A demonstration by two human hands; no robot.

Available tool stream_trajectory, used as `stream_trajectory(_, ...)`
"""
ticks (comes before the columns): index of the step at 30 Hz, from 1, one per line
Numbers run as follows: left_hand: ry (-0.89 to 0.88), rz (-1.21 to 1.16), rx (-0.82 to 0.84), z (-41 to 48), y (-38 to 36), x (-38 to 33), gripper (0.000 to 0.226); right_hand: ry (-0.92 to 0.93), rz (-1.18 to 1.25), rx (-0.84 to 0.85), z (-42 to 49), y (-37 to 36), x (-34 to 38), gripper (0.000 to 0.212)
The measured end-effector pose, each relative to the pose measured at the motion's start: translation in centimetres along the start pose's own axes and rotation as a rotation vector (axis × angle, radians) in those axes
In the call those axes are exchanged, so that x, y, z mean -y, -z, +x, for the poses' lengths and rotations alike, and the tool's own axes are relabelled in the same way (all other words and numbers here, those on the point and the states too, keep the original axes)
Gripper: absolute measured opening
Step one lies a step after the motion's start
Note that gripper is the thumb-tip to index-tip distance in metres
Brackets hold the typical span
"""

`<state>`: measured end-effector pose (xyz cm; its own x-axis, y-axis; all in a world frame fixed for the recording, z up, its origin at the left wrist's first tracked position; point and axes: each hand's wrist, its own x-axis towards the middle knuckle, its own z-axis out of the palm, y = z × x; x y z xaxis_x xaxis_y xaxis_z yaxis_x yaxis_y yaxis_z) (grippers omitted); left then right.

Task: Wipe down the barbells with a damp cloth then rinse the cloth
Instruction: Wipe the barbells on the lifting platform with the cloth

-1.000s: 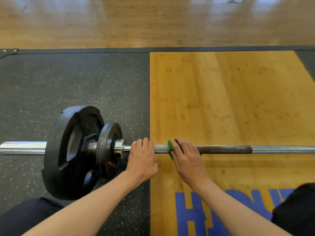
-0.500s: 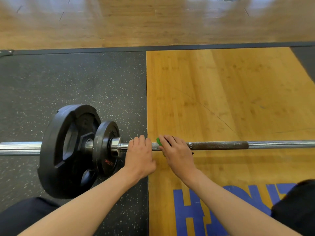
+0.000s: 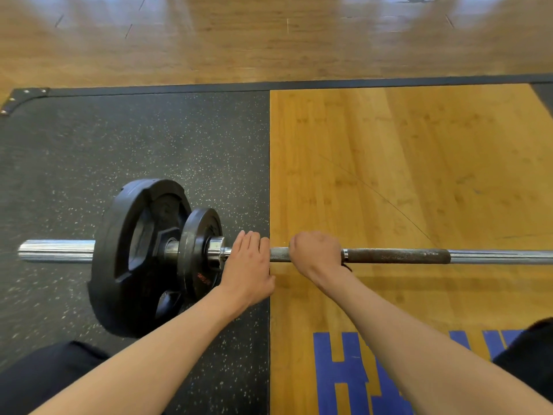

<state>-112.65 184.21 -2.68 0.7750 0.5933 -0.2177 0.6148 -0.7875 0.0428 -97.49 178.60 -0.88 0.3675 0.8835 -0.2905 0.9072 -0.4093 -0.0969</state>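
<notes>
left hand flat on barbell; right hand fisted around it.

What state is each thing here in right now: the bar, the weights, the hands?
Barbell: lying on the floor, one end loaded.
Large plate: on the sleeve, upright.
Small plate: on the sleeve, inside the large one.
Left hand: resting flat on the bar.
Right hand: closed around the bar; no cloth visible.

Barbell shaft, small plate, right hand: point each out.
barbell shaft (image 3: 395,255), head view, on the dark knurled section.
small plate (image 3: 196,235), head view, on its black face.
right hand (image 3: 317,250), head view, on the knuckles.
</notes>
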Motion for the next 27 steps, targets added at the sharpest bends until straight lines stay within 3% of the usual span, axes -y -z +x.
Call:
stream_trajectory(2,0.032,-0.003,-0.038,-0.4,-0.4,0.4,0.050,0.034,0.098,-0.112,-0.4,-0.7,2.8,0.028)
stream_trajectory(5,0.034,0.000,-0.082,-0.7,-0.8,0.4,0.050,0.086,0.171,-0.320,-1.7,-3.8,4.6,0.015)
stream_trajectory(10,-0.002,0.053,-0.059,0.8,-0.5,-1.4,0.062,0.197,0.078,-0.494,-4.7,-6.0,-2.2,0.032)
stream_trajectory(13,-0.011,0.083,-0.095,1.4,-0.8,-1.9,0.067,0.117,0.066,-0.513,-5.1,-5.5,-6.4,0.029)
stream_trajectory(15,0.007,0.070,-0.084,1.6,-0.7,-2.0,0.070,-0.043,0.075,-0.458,-4.6,-4.3,-8.0,0.032)
stream_trajectory(17,0.018,0.053,-0.043,1.7,-0.5,-2.0,0.072,-0.190,0.087,-0.249,-3.2,-2.1,-7.9,0.038)
stream_trajectory(21,0.008,0.038,0.018,1.8,-0.1,-1.8,0.082,-0.247,0.079,0.134,-0.1,1.0,-4.3,0.032)
stream_trajectory(24,0.007,-0.011,0.024,1.8,0.1,-1.5,0.092,-0.192,0.102,0.159,0.5,1.3,-1.6,0.032)
stream_trajectory(27,0.019,0.020,0.008,1.6,0.1,-1.8,0.095,-0.069,0.045,0.022,-0.3,-0.6,-0.4,0.035)
